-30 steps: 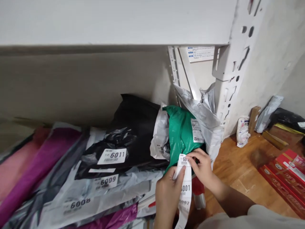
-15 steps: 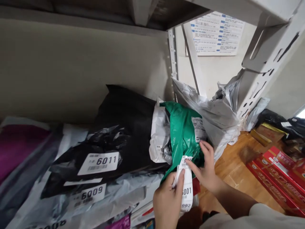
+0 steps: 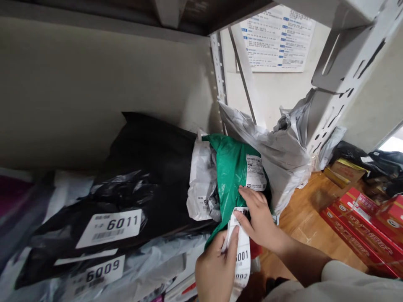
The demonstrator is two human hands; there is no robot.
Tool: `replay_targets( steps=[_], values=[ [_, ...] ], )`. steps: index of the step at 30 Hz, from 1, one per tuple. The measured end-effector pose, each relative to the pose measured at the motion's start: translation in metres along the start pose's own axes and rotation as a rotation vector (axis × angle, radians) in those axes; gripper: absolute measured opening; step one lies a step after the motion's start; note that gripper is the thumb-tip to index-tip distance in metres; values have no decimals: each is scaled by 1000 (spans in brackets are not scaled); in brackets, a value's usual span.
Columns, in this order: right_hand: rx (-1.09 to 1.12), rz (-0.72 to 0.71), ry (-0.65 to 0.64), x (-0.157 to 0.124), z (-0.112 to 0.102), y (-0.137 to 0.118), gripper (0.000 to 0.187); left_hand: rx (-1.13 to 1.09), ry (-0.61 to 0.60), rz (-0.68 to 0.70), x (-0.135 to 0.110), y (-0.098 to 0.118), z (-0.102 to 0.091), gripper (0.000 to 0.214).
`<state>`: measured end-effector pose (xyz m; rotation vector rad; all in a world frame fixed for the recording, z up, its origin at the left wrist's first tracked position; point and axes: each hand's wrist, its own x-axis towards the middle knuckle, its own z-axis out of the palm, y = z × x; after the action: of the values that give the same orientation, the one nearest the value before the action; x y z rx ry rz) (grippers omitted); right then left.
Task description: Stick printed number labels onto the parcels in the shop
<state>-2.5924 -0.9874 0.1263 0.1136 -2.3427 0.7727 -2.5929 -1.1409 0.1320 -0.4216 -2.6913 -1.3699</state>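
Note:
My left hand pinches a strip of white printed labels, which hangs down with 6001 showing on it. Over the strip's upper end lies the thumb of my right hand; its fingers are stretched out across a green plastic parcel. A white shipping label is stuck on that parcel, just above my right fingertips. Left of the green parcel sits a white parcel, partly covered. Beside it lies a large black parcel bearing a 6011 label.
Grey parcels, one with a 6009 label, lie beneath the black one. A white bag leans at the shelf end by the perforated metal post. Red boxes stand on the wooden floor at right. A printed notice hangs behind.
My right hand has moved left and flattened onto the green parcel, its thumb covering the top label of the strip. The view has shifted slightly, and my left hand keeps its pinch.

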Motion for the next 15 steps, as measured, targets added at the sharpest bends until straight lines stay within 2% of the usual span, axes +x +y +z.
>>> replay_targets(
  steps=[9, 15],
  values=[
    [3, 17, -2, 1, 3, -1, 51, 28, 64, -5, -2, 1, 2, 33],
    [-7, 12, 9, 3, 10, -3, 50, 67, -18, -15, 3, -3, -5, 35]
  ],
)
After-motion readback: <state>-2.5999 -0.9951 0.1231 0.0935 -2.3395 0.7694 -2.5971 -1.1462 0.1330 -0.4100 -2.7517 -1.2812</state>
